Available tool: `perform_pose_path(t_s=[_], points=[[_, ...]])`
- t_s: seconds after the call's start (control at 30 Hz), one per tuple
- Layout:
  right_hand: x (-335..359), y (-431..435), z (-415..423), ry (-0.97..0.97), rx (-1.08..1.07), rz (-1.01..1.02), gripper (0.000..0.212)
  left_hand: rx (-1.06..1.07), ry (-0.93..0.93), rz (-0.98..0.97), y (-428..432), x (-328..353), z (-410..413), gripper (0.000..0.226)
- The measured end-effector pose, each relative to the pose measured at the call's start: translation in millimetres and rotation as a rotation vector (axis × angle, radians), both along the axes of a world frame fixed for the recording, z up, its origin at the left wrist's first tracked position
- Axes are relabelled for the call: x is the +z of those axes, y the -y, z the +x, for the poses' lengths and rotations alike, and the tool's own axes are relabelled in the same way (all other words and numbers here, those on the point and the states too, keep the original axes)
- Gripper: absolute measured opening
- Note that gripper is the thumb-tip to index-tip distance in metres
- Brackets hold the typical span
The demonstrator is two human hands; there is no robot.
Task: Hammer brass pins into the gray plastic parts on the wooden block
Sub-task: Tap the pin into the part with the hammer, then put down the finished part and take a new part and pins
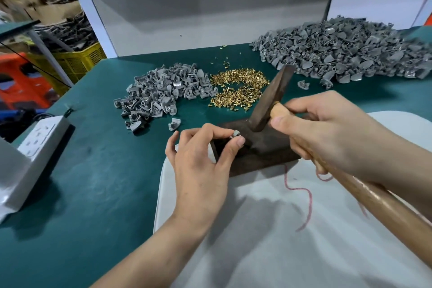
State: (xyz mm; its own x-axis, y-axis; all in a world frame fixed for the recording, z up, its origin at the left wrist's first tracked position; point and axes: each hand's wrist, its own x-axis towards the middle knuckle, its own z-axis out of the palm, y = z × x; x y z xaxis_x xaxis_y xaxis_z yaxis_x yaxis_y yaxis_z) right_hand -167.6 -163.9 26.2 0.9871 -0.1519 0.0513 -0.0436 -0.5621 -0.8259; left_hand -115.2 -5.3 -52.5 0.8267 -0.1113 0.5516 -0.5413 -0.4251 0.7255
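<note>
Atop wooden block [261, 160]: gray part [236, 133]; hammer [268, 98]

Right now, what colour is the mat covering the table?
The mat is teal green; head view.

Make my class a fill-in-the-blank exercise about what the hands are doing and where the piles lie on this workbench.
1. The right hand grips a ____ near its head.
2. The left hand pinches a gray part on the wooden ____.
3. The larger heap of gray parts lies to the ____ of the brass pins.
Missing words: hammer; block; right.
</note>
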Motion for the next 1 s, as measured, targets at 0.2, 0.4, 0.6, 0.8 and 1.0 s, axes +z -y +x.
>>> perform_pose_path(t_s=[0.2,0.4,0.6,0.8,1.0], points=[[1.7,-8.1,1.5,-0.049,0.013,-0.075,0.036,-0.006,0.002,-0.014,-1.6,-0.4,-0.5,0.007],[8.3,-12.1,0.7,-0.034,-0.009,-0.116,0.037,-0.003,-0.001,-0.014,-1.3,-0.4,1.3,0.009],[5.4,-18.3,2.8,-0.027,-0.021,-0.239,0.04,0.008,0.006,-0.012,-0.2,-0.9,3.0,0.007],[14.6,-15.9,2.7,0.088,-0.048,-0.3,0.037,-0.021,-0.015,-0.033,-1.0,-1.3,3.7,0.011],[3.2,-25.2,1.0,-0.035,0.01,-0.386,0.035,-0.01,0.01,-0.044,-1.9,0.3,4.8,0.006]])
